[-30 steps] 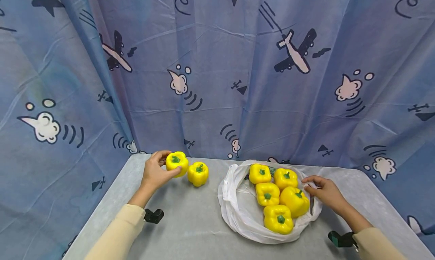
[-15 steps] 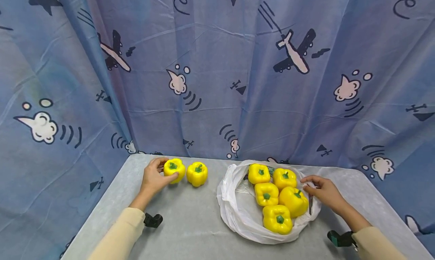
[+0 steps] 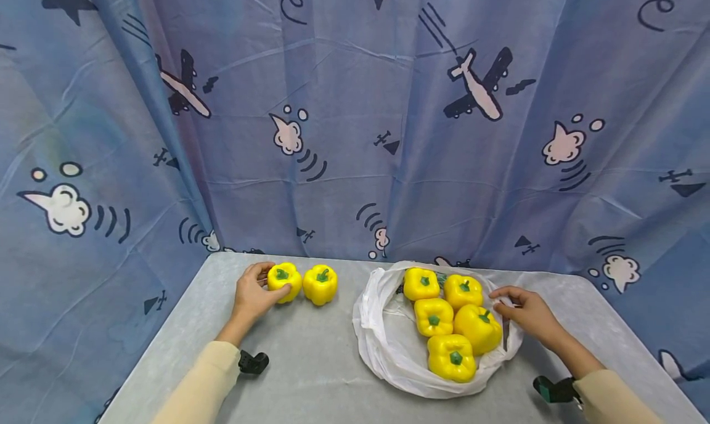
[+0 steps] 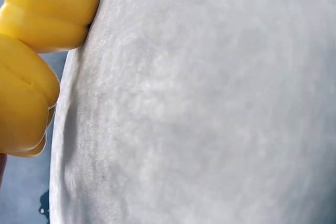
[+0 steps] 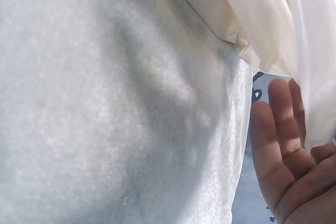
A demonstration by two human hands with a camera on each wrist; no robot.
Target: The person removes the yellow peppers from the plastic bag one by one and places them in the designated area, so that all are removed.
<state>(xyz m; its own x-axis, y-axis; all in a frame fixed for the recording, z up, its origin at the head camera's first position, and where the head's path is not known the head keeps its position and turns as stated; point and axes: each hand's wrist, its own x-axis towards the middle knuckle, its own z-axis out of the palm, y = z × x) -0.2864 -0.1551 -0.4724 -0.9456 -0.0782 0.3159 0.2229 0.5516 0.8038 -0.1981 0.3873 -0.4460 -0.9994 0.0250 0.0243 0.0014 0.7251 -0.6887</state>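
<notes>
My left hand [image 3: 255, 293] grips a yellow bell pepper [image 3: 288, 277], thumb on its near side, at the back left of the table. Just right of it stands a second yellow bell pepper [image 3: 320, 285]; in the left wrist view the held pepper [image 4: 23, 98] appears against the other one [image 4: 52, 11]. Whether the held pepper bears on the table is hard to tell. At the right, my right hand [image 3: 532, 313] pinches the rim of a white plastic bag [image 3: 370, 325]. Several yellow bell peppers [image 3: 452, 357] sit inside its rolled-open mouth. The right wrist view shows bag plastic [image 5: 262, 14] between thumb and fingers.
A grey-white cloth covers the table [image 3: 310, 362]. Behind it hangs a blue curtain [image 3: 344, 134] printed with planes and clouds. Black wrist-camera mounts [image 3: 253, 363] stick out below both wrists.
The left hand has lowered the held pepper and brought it slightly left, beside the standing pepper. The right hand keeps its place at the bag rim.
</notes>
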